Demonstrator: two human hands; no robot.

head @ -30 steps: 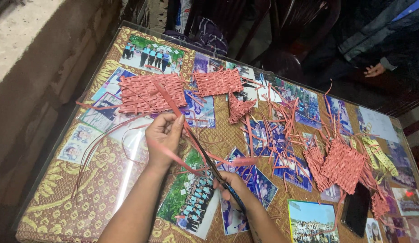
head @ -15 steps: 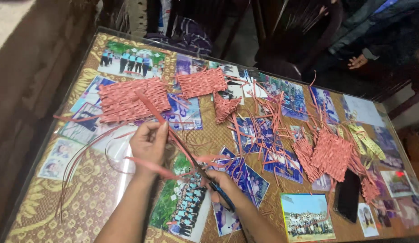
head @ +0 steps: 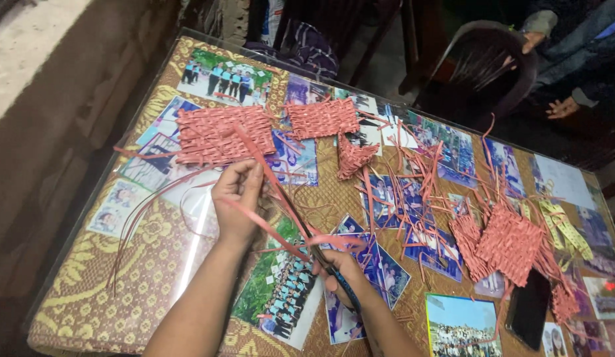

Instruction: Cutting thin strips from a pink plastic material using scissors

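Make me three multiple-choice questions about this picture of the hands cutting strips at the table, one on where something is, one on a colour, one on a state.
1. Where does the black phone lie?
A. near the table's right edge, beside a woven piece
B. on the far left corner
C. in the left hand

2. What colour are the woven mats, such as the largest woven mat?
A. green
B. pinkish red
C. white

3. What is the left hand doing?
A. lying flat on the table
B. resting open, holding nothing
C. gripping a long red strip

Answers:
1 A: the phone lies by the woven piece at the right.
2 B: all woven pieces show pinkish red.
3 C: its fingers close on the strip, which runs toward the scissors in the right hand.
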